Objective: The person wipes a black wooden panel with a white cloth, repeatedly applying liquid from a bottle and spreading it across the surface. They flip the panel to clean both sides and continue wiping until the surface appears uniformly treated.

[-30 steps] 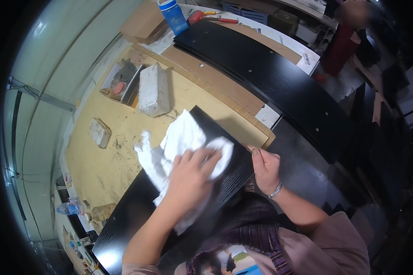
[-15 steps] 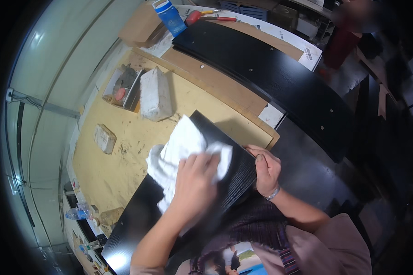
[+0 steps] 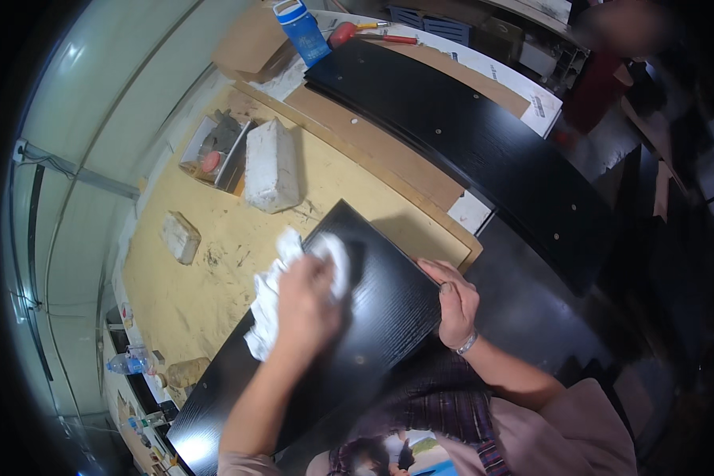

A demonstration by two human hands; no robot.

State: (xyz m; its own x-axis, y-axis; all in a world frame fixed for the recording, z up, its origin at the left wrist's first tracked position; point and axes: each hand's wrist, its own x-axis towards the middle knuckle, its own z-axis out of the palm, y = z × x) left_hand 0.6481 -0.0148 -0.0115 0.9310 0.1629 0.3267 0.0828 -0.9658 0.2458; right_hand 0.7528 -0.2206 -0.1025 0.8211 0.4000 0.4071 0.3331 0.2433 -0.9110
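A glossy black wooden board (image 3: 389, 301) with visible grain lies slantwise before me, partly over the yellow worktable. Bunched in my left hand (image 3: 305, 305) is a white cloth (image 3: 268, 305), pressed on the board's top near its far left edge. The fingers of that hand are slightly smeared by motion. My right hand (image 3: 456, 305), with a metal band at the wrist, grips the board's right edge, thumb toward the top and fingers along the side.
More black curved boards (image 3: 468, 135) lie stacked beyond the worktable (image 3: 214, 278). On the table are a whitish block (image 3: 271, 166), a smaller block (image 3: 181, 238) and an open box of odds and ends (image 3: 218, 151). A blue bottle (image 3: 303, 36) stands at the back; another person (image 3: 603, 87) is far right.
My left hand has swept the cloth leftward over the board, uncovering its far corner and middle. My right hand keeps its hold on the edge.
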